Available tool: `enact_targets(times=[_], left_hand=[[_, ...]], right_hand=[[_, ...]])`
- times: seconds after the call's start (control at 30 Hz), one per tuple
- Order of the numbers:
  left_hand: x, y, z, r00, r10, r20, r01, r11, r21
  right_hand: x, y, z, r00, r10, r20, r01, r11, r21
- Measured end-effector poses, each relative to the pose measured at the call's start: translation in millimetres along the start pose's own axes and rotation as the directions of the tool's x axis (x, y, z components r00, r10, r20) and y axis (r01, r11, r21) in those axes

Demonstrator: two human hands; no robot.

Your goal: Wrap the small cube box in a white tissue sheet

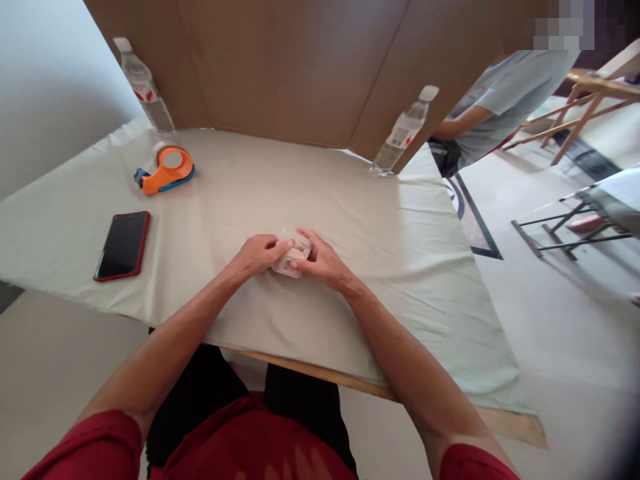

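A small whitish packet (287,268) with a clear, shiny surface and a printed label lies low over the middle of the cloth-covered table. My left hand (261,254) holds its left side, thumb laid across the top. On the opposite side my right hand (324,259) has its fingers around the far edge and its thumb on the near face. What is inside the packet cannot be made out, and my fingers cover part of it.
An orange and blue tape dispenser (167,173) and a red-cased phone (123,245) lie to the left. Water bottles (147,93) (403,133) stand by a cardboard screen (300,67) at the back. Beyond the screen at right sits another person (515,93).
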State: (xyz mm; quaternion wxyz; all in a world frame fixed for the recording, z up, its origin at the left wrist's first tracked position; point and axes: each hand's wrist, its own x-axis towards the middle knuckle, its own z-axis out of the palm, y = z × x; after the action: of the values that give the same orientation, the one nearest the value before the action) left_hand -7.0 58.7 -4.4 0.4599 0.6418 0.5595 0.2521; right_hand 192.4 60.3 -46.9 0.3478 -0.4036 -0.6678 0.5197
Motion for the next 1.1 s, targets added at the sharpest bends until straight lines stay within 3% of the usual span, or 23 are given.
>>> enact_targets(times=[0.1, 0.2, 0.37, 0.47, 0.6, 0.67, 0.83, 1.1], left_hand=[[5, -4, -3.8, 0.989, 0.145, 0.042, -0.142, 0.988, -0.064], [8, -11, -2.4, 0.986, 0.135, 0.098, -0.108, 0.964, -0.242], [8, -19, 2.8, 0.994, 0.07, 0.086, -0.032, 0.926, -0.376], [6, -22, 4.2, 0.994, 0.064, 0.093, -0.019, 0.91, -0.415], [6, -24, 6.5, 0.994, 0.103, 0.048, -0.072, 0.897, -0.437], [6, -24, 7.8, 0.994, 0.112, 0.011, -0.097, 0.903, -0.418], [2, -23, 9.2, 0.991, 0.131, -0.038, -0.136, 0.918, -0.372], [2, -21, 5.7, 0.996, 0.08, 0.025, -0.069, 0.954, -0.292]], right_hand=[[3, 7, 3, 0.997, 0.066, -0.035, -0.063, 0.995, 0.081], [3, 8, 4, 0.995, 0.075, -0.059, -0.073, 0.997, 0.036], [-1, 0, 4, 0.99, 0.054, -0.132, -0.069, 0.991, -0.116], [-6, -8, 2, 0.973, -0.042, -0.226, -0.006, 0.978, -0.207], [-15, -18, -1, 0.892, -0.217, -0.396, 0.061, 0.927, -0.371], [-18, -21, -1, 0.892, -0.231, -0.388, 0.061, 0.913, -0.402], [-20, -21, 6, 0.95, -0.119, -0.289, 0.008, 0.934, -0.358], [-16, -9, 8, 0.968, 0.009, -0.252, -0.056, 0.982, -0.18]])
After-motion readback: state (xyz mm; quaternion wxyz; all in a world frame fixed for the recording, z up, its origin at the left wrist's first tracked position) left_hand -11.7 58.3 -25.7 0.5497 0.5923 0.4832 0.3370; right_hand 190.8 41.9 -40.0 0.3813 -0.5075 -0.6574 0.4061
